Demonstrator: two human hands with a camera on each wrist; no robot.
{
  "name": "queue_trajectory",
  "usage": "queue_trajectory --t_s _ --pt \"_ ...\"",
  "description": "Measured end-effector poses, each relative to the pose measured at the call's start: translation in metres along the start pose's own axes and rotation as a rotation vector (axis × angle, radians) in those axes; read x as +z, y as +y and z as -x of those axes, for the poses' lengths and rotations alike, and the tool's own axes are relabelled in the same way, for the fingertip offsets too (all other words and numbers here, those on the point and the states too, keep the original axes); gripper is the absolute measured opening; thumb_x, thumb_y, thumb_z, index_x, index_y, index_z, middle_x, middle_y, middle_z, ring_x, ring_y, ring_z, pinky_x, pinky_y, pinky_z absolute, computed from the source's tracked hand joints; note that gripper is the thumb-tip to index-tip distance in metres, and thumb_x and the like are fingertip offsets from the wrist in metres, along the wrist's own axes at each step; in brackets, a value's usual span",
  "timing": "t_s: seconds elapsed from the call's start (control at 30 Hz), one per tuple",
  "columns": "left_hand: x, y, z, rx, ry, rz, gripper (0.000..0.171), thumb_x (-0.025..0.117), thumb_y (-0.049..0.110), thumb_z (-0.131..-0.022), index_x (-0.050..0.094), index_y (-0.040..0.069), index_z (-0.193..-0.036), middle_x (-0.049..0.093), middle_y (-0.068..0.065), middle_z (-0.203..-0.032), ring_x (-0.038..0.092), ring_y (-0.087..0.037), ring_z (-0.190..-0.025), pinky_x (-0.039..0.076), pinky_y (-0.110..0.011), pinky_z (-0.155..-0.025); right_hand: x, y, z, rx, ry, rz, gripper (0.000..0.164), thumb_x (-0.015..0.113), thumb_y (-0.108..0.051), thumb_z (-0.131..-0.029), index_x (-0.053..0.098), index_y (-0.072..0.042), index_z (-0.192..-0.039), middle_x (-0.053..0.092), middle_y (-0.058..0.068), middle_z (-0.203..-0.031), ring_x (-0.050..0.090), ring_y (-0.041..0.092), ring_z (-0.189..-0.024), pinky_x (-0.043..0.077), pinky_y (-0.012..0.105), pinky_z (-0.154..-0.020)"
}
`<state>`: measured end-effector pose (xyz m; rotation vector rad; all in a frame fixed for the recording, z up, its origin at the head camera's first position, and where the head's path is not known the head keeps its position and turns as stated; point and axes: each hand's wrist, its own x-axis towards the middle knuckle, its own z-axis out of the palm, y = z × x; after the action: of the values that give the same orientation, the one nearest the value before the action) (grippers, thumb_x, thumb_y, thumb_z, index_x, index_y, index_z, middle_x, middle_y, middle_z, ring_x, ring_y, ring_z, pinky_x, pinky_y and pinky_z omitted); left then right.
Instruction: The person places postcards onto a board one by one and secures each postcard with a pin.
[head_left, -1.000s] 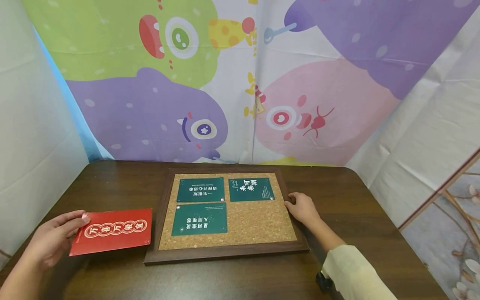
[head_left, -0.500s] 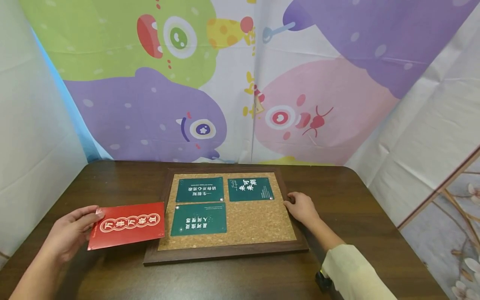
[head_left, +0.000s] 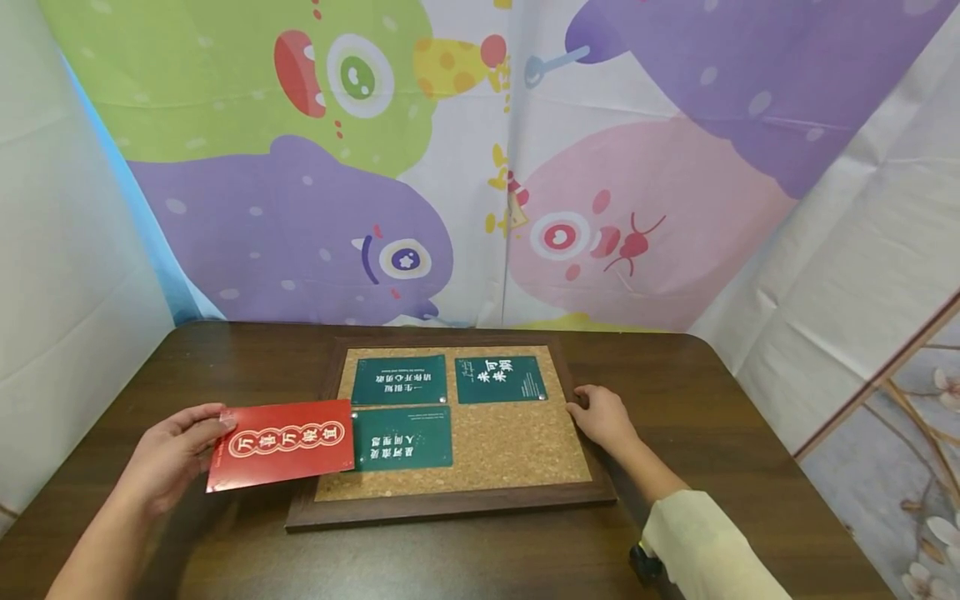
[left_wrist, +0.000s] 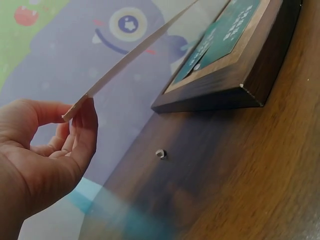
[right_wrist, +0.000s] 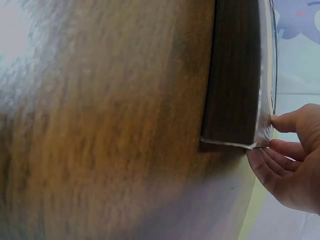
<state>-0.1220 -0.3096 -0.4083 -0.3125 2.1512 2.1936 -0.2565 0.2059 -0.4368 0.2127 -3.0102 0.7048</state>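
My left hand pinches a red card with white Chinese characters by its left edge. The card is held above the table, its right end overlapping the left side of a wood-framed cork board in the head view. In the left wrist view the card appears nearly edge-on between thumb and fingers. Three green cards are on the cork: one top left, one top right, one lower left, partly covered by the red card. My right hand holds the board's right frame edge, thumb on the frame.
A small metallic pin-like piece lies on the brown wooden table, left of the board. Behind the table hangs a cartoon-monster cloth. White cloth hangs at the left side. Shiny pins sit at the green cards' corners.
My left hand has moved right with the red card, from beside the board to partly over its left frame and the lower-left green card. My right hand stays at the board's right edge.
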Motion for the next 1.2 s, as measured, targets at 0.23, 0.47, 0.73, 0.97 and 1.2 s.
queue_trajectory --t_s 0.23,0.47,0.73,0.97,1.2 --pt "0.011 0.001 -0.001 0.012 -0.002 -0.036 0.034 0.057 0.023 -0.086 0.039 0.011 -0.112 0.056 0.015 -0.085 0.057 -0.003 -0.075 0.053 -0.026 -0.064 0.001 0.001 -0.001 0.005 0.004 0.005 0.039 0.059 -0.022 -0.083 0.056 0.004 -0.112 0.06 0.019 -0.106 0.057 0.033 -0.098 0.046 0.045 -0.081" --pt "0.022 0.001 -0.004 0.021 -0.002 -0.049 0.04 0.056 0.024 -0.086 0.036 0.007 -0.116 0.054 0.015 -0.088 0.056 -0.003 -0.077 0.053 -0.026 -0.065 0.002 0.002 -0.002 -0.01 0.015 0.014 0.039 0.06 -0.021 -0.082 0.057 0.005 -0.11 0.061 0.019 -0.104 0.057 0.033 -0.097 0.046 0.044 -0.081" --pt "0.035 0.003 -0.009 0.021 0.01 -0.1 0.051 0.057 0.028 -0.085 0.033 0.002 -0.121 0.05 0.015 -0.091 0.055 -0.002 -0.079 0.053 -0.026 -0.068 0.001 0.001 -0.002 0.001 0.017 0.009 0.039 0.06 -0.021 -0.082 0.057 0.004 -0.11 0.061 0.019 -0.105 0.057 0.033 -0.097 0.045 0.044 -0.082" --pt "0.046 0.005 -0.011 0.021 0.012 -0.108 0.061 0.058 0.031 -0.084 0.029 -0.002 -0.125 0.051 0.016 -0.09 0.055 -0.002 -0.079 0.053 -0.026 -0.069 0.0 0.001 -0.001 0.007 0.012 0.007 0.038 0.06 -0.021 -0.082 0.057 0.004 -0.111 0.061 0.019 -0.104 0.057 0.032 -0.096 0.046 0.044 -0.081" --pt "0.059 0.006 -0.013 0.033 -0.01 -0.08 0.051 0.057 0.028 -0.085 0.033 0.001 -0.121 0.053 0.016 -0.089 0.055 -0.002 -0.079 0.052 -0.025 -0.068 0.0 0.0 0.0 0.013 0.009 0.0 0.038 0.059 -0.021 -0.082 0.056 0.004 -0.112 0.061 0.019 -0.104 0.057 0.032 -0.097 0.046 0.044 -0.081"
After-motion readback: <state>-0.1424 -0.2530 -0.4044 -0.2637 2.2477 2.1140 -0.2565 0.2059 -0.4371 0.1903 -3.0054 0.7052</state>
